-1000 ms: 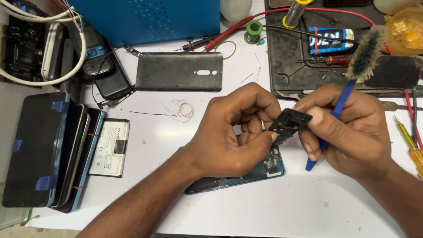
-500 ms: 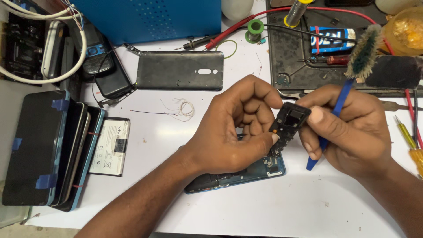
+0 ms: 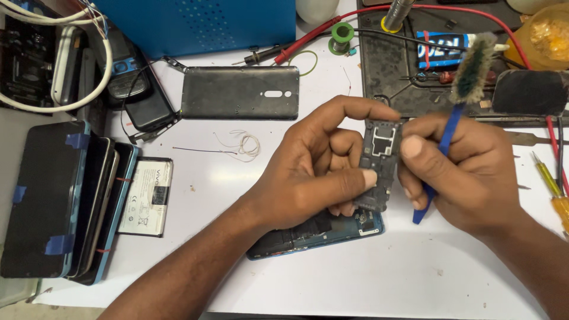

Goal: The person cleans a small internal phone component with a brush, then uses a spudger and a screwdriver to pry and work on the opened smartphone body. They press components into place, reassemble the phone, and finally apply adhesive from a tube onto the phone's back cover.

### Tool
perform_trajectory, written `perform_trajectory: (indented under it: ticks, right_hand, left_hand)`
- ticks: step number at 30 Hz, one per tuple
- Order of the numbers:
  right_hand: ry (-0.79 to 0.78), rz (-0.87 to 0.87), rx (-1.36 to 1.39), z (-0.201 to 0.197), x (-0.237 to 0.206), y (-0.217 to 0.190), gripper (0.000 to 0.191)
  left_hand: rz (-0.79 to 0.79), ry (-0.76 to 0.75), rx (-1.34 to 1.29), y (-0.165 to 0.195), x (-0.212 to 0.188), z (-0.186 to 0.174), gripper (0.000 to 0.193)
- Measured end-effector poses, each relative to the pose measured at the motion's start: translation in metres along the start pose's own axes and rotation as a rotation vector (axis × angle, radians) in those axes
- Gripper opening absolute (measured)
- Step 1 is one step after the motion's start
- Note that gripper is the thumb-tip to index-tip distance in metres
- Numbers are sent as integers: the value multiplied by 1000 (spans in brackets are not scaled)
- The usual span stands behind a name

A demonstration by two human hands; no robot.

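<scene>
Black inner cover plate (image 3: pixel 379 163) held upright between both hands, above opened phone (image 3: pixel 320 234). Left hand (image 3: pixel 314 178) pinches its lower edge; right hand (image 3: pixel 468 172) pinches its top, blue-handled brush (image 3: pixel 453 121) tucked in the same grip.

Both forearms come in from the lower edge and meet near the middle of the view. The left hand (image 3: pixel 311 172) is turned palm toward the right, its index finger arched over the top, thumb stretched flat across the front, other fingers curled beneath. The right hand (image 3: pixel 468 175) faces it, thumb pressed forward at the top, fingers folded into a loose fist, knuckles outward
</scene>
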State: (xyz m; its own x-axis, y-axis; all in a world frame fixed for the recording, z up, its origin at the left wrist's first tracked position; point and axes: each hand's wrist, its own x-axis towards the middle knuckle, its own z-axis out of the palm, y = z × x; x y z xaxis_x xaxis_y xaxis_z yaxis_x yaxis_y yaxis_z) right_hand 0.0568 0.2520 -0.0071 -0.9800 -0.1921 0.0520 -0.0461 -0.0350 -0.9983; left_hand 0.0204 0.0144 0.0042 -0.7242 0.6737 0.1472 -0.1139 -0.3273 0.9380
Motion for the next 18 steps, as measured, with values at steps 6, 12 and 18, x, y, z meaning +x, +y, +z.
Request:
perform_trajectory:
  ticks: [6, 12, 18]
  right_hand:
    - [52, -245, -557, 13, -1, 1, 26]
    - [127, -274, -299, 9, 2, -3, 44]
    - [112, -298, -655, 12, 3, -3, 39]
  left_hand:
    - [-76, -7, -287, 1, 4, -6, 60]
    - [-31, -24, -363, -2, 7, -11, 61]
    - [-52, 35, -401, -1, 7, -11, 59]
